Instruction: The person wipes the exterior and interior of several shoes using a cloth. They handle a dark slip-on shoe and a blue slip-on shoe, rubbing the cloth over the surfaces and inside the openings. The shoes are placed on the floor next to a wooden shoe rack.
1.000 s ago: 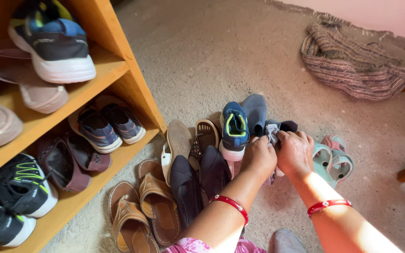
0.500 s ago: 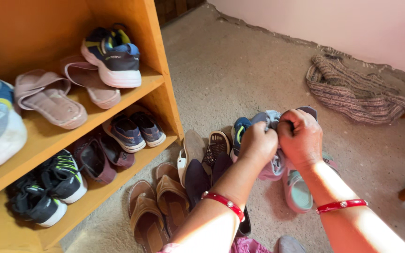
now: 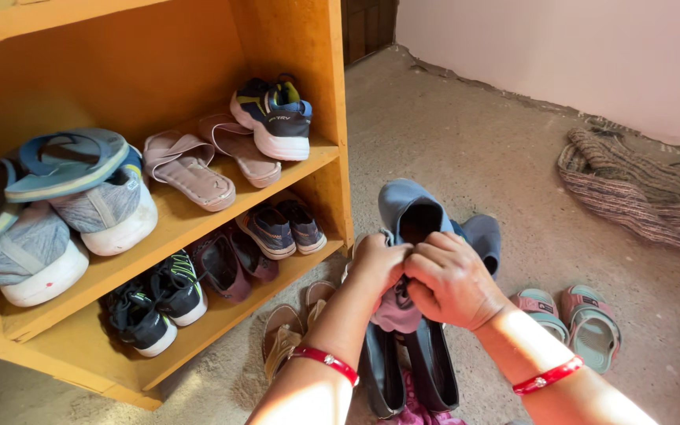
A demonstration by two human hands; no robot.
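Observation:
My left hand and my right hand are closed together on a pair of blue-grey slip-on shoes, lifted off the floor in front of me. A pinkish-grey shoe sole hangs below my hands. Each wrist wears a red bangle. An orange wooden shoe rack stands to the left, close to the lifted shoes.
The rack holds sneakers, pink slippers and a blue flip-flop. On the floor lie black flats, tan sandals and teal-pink sandals. A striped woven rug is bunched by the pink wall.
Both hands raised the blue-grey shoes off the floor and brought them nearer to the rack. The camera view tilted up and left, showing more of the shelves.

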